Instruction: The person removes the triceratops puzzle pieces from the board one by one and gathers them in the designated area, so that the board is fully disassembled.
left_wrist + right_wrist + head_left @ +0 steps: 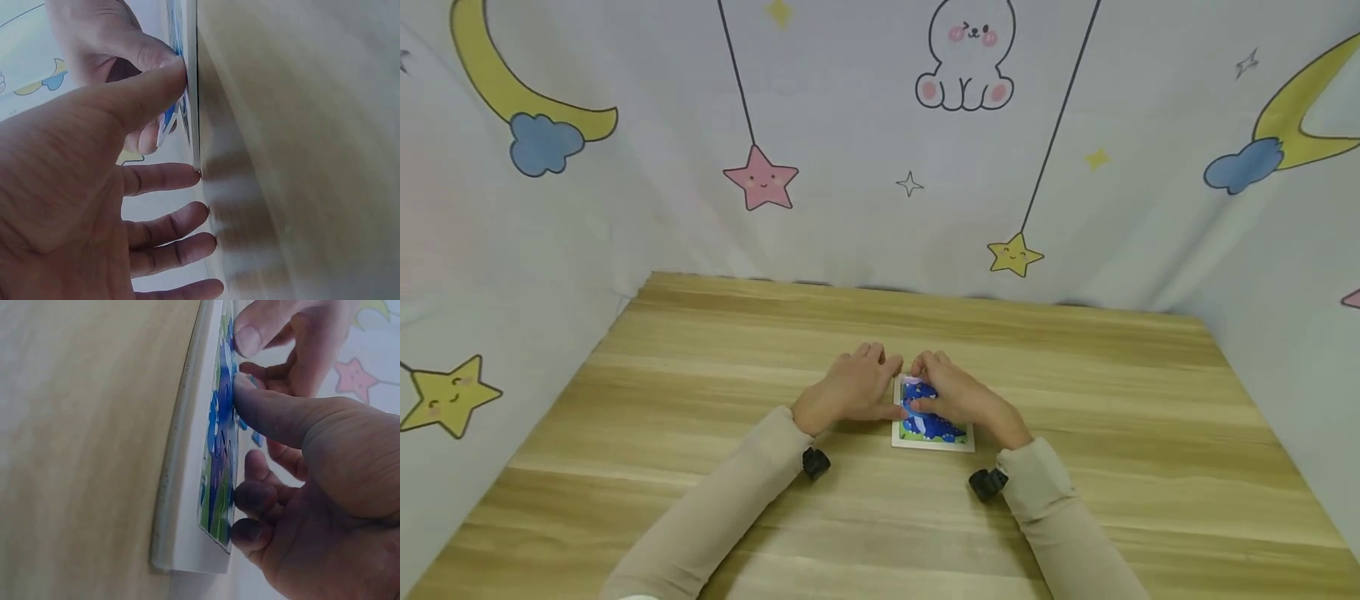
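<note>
The puzzle, a dinosaur picture in a pale frame, lies on the table near its middle, between the two hands. Nearest are the two sleeves, coming in from left and right, each with a small black camera at the cuff. Between them a broad stretch of wood runs up to the puzzle's near edge, which shows in full. Wider wood spreads left and right of the arms, out to the side edges.

The left hand is at the puzzle's left side, fingers spread and fairly straight, thumb reaching over the picture, index fingertip just beside the left edge. The right hand reaches over the right part, fingers curled towards the far edge; thumb and fingers hold a tilted blue piece. The thumbs are close together.

Beyond the fingers a strip of wood runs to the far edge, where the backdrop hangs, also walling both sides.
</note>
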The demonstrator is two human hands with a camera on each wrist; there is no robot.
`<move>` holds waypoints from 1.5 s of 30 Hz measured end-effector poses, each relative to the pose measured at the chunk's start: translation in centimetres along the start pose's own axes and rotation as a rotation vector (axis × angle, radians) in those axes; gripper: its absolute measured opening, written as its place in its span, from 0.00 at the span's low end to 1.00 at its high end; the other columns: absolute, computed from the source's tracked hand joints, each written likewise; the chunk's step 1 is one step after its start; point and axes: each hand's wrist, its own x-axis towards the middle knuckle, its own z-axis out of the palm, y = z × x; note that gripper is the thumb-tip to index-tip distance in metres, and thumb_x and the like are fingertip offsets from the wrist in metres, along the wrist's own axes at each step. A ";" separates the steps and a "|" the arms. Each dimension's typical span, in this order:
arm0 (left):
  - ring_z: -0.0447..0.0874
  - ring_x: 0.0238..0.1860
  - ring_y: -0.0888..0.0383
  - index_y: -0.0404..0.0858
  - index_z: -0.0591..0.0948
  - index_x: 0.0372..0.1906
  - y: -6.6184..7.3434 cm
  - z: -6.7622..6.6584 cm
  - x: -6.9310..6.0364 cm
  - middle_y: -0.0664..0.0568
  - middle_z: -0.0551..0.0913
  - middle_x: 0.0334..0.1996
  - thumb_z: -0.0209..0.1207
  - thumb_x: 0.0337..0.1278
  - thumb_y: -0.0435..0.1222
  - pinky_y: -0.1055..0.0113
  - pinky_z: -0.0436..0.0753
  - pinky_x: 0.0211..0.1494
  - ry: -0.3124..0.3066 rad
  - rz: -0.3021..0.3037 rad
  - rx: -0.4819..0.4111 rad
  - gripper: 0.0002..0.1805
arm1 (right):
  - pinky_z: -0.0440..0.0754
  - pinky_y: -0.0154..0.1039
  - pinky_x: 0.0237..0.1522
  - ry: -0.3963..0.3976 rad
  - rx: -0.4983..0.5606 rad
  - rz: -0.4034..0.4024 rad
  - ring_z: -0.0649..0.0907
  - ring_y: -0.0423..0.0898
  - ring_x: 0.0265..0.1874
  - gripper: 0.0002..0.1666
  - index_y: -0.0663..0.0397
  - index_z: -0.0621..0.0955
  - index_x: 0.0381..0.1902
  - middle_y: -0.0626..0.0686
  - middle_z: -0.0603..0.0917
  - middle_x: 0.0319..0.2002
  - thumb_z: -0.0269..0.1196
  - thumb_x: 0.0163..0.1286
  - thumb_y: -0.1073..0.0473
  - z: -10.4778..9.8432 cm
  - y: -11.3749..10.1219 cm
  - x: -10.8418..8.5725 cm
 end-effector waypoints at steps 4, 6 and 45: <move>0.72 0.56 0.48 0.44 0.72 0.63 0.4 -0.2 0.1 0.43 0.73 0.57 0.60 0.56 0.66 0.52 0.81 0.48 -0.010 -0.044 0.012 0.39 | 0.76 0.46 0.50 0.057 -0.006 -0.086 0.76 0.48 0.45 0.17 0.57 0.70 0.50 0.54 0.74 0.46 0.65 0.70 0.64 -0.1 0.2 0.2; 0.72 0.57 0.48 0.44 0.71 0.66 0.5 -0.3 0.0 0.43 0.72 0.58 0.60 0.56 0.67 0.52 0.80 0.50 -0.017 -0.053 0.019 0.42 | 0.77 0.43 0.45 0.083 0.011 -0.109 0.77 0.45 0.40 0.12 0.57 0.72 0.48 0.52 0.77 0.42 0.64 0.71 0.65 -0.1 0.2 0.3; 0.73 0.50 0.50 0.44 0.72 0.57 0.3 0.2 0.1 0.44 0.73 0.53 0.61 0.55 0.67 0.55 0.81 0.44 -0.009 -0.048 -0.001 0.37 | 0.76 0.50 0.44 0.226 -0.015 0.165 0.80 0.51 0.36 0.05 0.57 0.83 0.44 0.55 0.83 0.36 0.64 0.71 0.65 -4.9 6.2 -2.9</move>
